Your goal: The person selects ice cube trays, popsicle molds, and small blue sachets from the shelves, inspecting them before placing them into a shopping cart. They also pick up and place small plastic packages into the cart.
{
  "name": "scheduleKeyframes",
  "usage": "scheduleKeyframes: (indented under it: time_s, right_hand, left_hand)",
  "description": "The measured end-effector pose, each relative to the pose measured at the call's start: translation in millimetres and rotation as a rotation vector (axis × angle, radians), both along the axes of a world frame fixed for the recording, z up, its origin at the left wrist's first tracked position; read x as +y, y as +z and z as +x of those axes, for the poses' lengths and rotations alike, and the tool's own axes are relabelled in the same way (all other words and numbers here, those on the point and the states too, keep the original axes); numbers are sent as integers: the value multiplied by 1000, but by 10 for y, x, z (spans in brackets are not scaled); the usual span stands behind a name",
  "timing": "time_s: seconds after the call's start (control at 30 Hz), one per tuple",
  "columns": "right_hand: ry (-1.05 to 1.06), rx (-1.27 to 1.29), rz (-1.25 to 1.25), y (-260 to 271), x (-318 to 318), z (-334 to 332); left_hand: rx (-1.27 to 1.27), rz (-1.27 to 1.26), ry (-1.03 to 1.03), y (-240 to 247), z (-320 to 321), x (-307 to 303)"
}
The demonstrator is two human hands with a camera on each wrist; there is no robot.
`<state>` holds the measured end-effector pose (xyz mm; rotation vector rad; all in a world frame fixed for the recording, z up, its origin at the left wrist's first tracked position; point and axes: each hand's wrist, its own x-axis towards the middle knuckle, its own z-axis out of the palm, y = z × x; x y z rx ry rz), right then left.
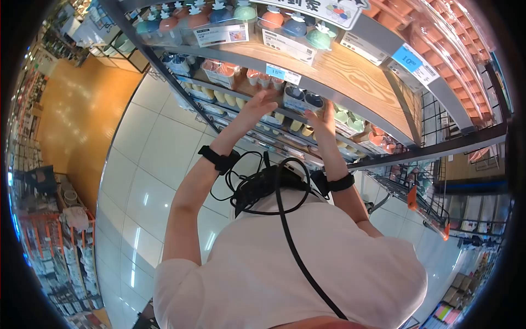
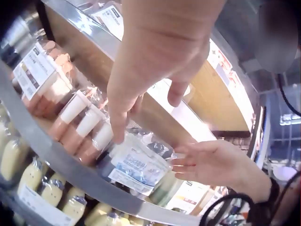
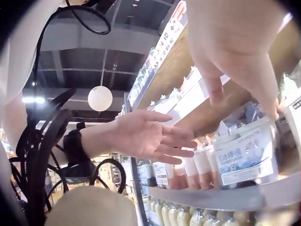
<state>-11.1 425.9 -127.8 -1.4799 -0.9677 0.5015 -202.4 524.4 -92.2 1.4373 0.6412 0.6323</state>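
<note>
A clear-wrapped package of dark blue and white cups (image 1: pixel 304 100) with a blue-and-white label stands on a shelf, between my two hands. My left hand (image 1: pixel 258 108) reaches in on its left side, fingers loosely extended; in the left wrist view a fingertip of it overlaps the package's (image 2: pixel 136 162) near corner. From the other side my right hand (image 1: pixel 324 119) comes in with fingers relaxed, its fingertips right at the package's (image 3: pixel 247 153) upper edge in the right wrist view. Neither hand grips anything.
Beside the package stand pink-and-white cups (image 2: pixel 84 125) and, on the other side, a pack of green ones (image 1: pixel 349 119). Yellow bottle-shaped items (image 2: pixel 42 183) line the shelf below. A wooden shelf (image 1: pixel 350 82) with price tags overhangs the hands. A shopping cart (image 1: pixel 422 208) is at right.
</note>
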Motion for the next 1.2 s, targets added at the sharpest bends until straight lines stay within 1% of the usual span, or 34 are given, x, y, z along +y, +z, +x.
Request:
scheduleKeyframes:
  time_s: [0.07, 0.1, 0.13, 0.2, 0.23, 0.27, 0.33, 0.37, 0.4, 0.43, 0.5, 0.53, 0.6, 0.63, 0.67, 0.7, 0.77, 0.8, 0.87, 0.9, 0.97, 1.0, 1.1, 1.13, 1.17, 1.2]
  right_hand:
    - [-31, 0, -12, 2, -20, -57]
    - [-63, -117, 62, -69, -20, -55]
    - [-118, -223, 13, 26, -80, -140]
    - [-258, -444, -61, 306, -191, -377]
    - [-214, -393, -80, 354, -243, -471]
    - [-166, -343, -91, 392, -254, -542]
    - [-52, -212, -74, 395, -128, -711]
    - [80, 3, -62, 407, -39, -820]
    - [212, 76, -96, 436, 91, -905]
    - [340, 152, -130, 457, 237, -972]
    - [468, 195, -148, 527, 580, -1163]
    - [559, 215, -192, 382, 771, -1167]
    - [505, 239, -352, 285, 1059, -1305]
    - [484, 251, -430, 235, 1191, -1355]
    - [474, 213, -482, 140, 1309, -1370]
    - [503, 249, -466, 105, 1379, -1400]
    - [562, 320, -438, 80, 1488, -1426]
    - [568, 268, -470, 65, 1515, -1435]
    - [513, 259, -425, 119, 1445, -1522]
    - [479, 258, -400, 170, 1396, -1565]
    - [512, 308, -357, 431, 1295, -1622]
    - [523, 335, -335, 506, 1236, -1646]
    - [563, 168, -363, 516, 1028, -1638]
    - [584, 200, -320, 423, 936, -1628]
    - [519, 182, -469, 724, 767, -1702]
    - [570, 221, -373, 555, 655, -1664]
  left_hand:
    - [9, 84, -54, -93, -40, 232]
    - [19, 122, -87, -133, -98, 311]
    - [52, 198, -44, -119, -205, 363]
    - [-23, 208, 42, -133, -405, 509]
    - [-66, 207, 94, -145, -528, 566]
    - [63, 183, 153, -132, -682, 661]
    - [1, 350, 370, -234, -861, 868]
    - [-25, 433, 476, -346, -969, 968]
    - [-40, 488, 517, -556, -1059, 1177]
    - [-86, 436, 512, -567, -1096, 1301]
    - [-188, 333, 502, -585, -1122, 1508]
    - [-141, 293, 445, -655, -1151, 1633]
    - [-332, 208, 292, -919, -1063, 1897]
    - [-424, 168, 219, -904, -1054, 1973]
    - [-359, -3, 187, -911, -1085, 2005]
    - [-222, 12, 137, -1005, -1132, 2135]
    - [-325, -22, 49, -626, -1199, 1897]
    - [-307, -8, 34, -558, -1267, 1855]
    - [-265, 17, -7, -477, -1374, 1778]
    - [-243, 100, 38, -402, -1430, 1708]
    - [-205, 263, 116, -299, -1502, 1534]
    - [-258, 256, 129, -326, -1530, 1483]
    - [-42, 603, 151, -383, -1753, 1375]
    - [-70, 652, 134, -417, -1797, 1357]
    - [-104, 699, 115, -454, -1816, 1319]
    - [-100, 542, 65, -451, -1835, 1226]
